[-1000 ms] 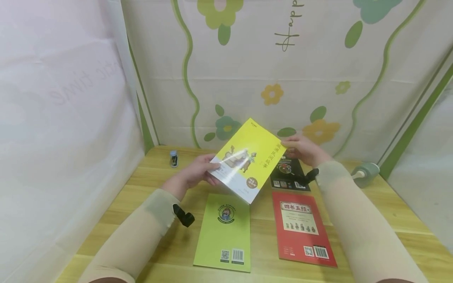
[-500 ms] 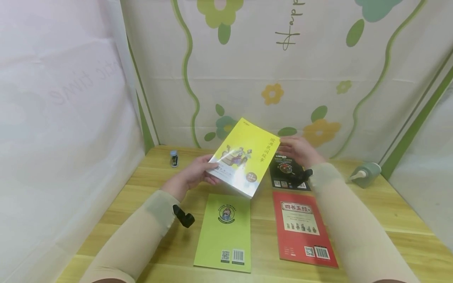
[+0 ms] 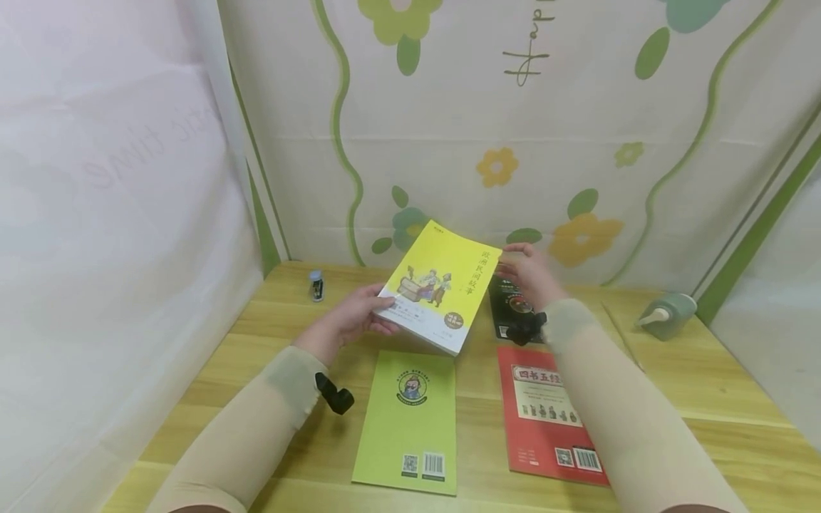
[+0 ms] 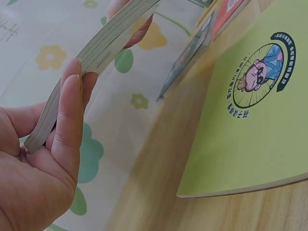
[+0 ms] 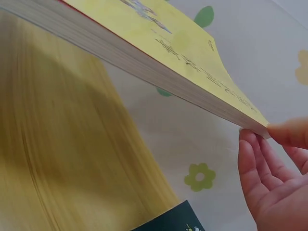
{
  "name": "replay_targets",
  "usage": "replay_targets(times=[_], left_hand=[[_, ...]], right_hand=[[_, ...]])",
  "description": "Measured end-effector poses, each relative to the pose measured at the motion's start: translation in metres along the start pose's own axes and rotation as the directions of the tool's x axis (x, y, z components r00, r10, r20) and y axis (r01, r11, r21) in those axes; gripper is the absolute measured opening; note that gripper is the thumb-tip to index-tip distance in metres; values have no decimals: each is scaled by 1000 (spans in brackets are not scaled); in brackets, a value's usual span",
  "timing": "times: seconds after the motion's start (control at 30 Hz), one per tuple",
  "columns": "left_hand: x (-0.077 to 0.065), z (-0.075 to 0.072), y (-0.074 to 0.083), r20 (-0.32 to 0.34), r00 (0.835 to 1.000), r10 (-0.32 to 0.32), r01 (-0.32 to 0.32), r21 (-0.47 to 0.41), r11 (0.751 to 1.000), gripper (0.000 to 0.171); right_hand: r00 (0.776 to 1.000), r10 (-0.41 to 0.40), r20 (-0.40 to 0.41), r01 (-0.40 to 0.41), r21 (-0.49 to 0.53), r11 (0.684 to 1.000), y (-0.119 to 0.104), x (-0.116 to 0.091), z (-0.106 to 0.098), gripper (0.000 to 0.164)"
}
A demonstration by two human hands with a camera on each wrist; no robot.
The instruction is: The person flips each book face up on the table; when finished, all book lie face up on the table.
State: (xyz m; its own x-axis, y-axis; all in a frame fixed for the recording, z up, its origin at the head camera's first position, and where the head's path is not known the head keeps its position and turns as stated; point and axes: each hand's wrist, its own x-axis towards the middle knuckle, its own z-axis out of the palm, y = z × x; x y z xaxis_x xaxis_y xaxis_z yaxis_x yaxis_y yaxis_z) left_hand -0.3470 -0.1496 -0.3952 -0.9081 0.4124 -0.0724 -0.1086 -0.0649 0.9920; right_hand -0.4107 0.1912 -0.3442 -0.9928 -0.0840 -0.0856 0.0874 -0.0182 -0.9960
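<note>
A yellow paperback book (image 3: 442,274) with a white lower band is held up, tilted, above the table. My left hand (image 3: 359,313) grips its lower left corner, thumb on the cover and fingers beneath; the left wrist view shows the book's page edges (image 4: 103,48) between thumb and fingers. At the opposite, upper right corner, my right hand (image 3: 531,274) pinches the book between thumb and fingertips, seen close in the right wrist view, where the long page edge (image 5: 144,67) faces the camera. The book looks closed and slightly bowed.
On the wooden table (image 3: 256,370) lie a lime-green book (image 3: 404,427), a red book (image 3: 539,427) partly behind my right sleeve, and a black book (image 3: 509,306). A small blue-capped bottle (image 3: 317,286) stands back left; a green squeeze bottle (image 3: 668,315) lies back right. A flowered curtain (image 3: 436,178) hangs behind.
The yellow book has shifted a little left and turned slightly, and its glare has faded. My right hand has moved left with its corner; the left hand stays nearly still.
</note>
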Motion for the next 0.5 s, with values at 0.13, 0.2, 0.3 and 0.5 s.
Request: replay_targets(times=[0.13,0.2,0.3,0.5], left_hand=[[2,-2,-4,-8,1000,-4,4,-13,1000,40],[3,-2,-6,-15,1000,-8,8,-17,1000,40],[4,-2,-9,-35,999,-19,18,-32,999,40],[7,-4,-15,-60,998,-30,27,-44,999,41]], right_hand=[[998,-17,-66,13,-57,998,12,7,6,53],[997,-29,-77,24,-73,997,18,11,8,50],[997,-52,-53,49,-43,998,25,16,13,46],[996,-81,28,80,18,997,36,23,21,46]])
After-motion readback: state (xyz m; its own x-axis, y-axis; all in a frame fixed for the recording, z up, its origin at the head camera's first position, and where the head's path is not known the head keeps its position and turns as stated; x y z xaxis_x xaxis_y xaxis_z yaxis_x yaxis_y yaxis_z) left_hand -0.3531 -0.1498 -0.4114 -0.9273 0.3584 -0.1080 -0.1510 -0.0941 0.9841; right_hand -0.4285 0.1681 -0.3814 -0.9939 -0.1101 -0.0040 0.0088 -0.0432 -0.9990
